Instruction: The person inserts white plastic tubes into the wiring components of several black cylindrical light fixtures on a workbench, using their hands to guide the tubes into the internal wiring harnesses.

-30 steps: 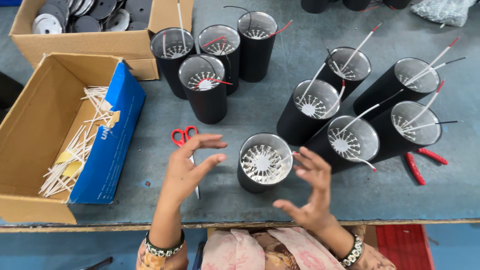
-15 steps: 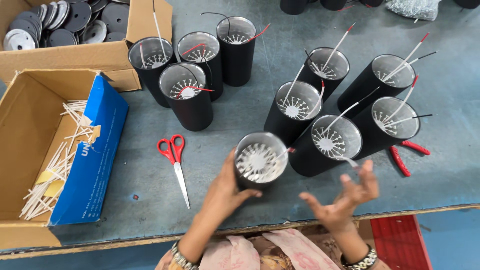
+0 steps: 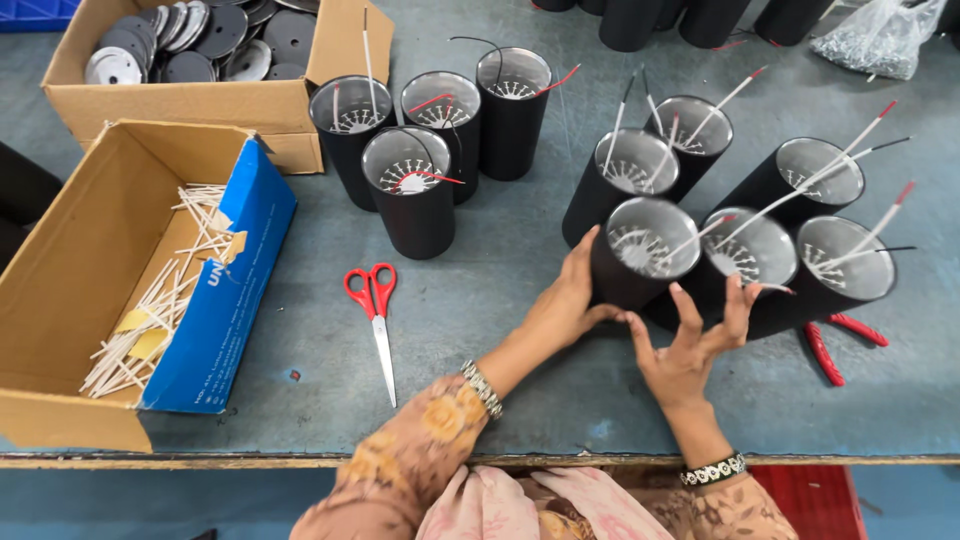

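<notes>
My left hand (image 3: 563, 303) grips the left side of a black cylinder (image 3: 636, 255) with a white wired disc inside it. That cylinder stands against a cluster of similar black cylinders (image 3: 800, 230) with thin red- and black-tipped wires sticking out. My right hand (image 3: 693, 343) is just below and right of it, fingers spread, fingertips at the base of the neighbouring cylinder (image 3: 745, 262). Whether they touch it is unclear.
Another group of black cylinders (image 3: 420, 150) stands at centre left. Red-handled scissors (image 3: 375, 310) lie on the grey table (image 3: 500, 330). An open box of thin sticks (image 3: 130, 290) sits left, a box of round discs (image 3: 200, 50) behind it. Red pliers (image 3: 835, 340) lie right. A plastic bag (image 3: 880, 35) sits top right.
My left hand took hold of the single cylinder and slid it right, up against the right cluster. My right hand followed alongside with fingers spread.
</notes>
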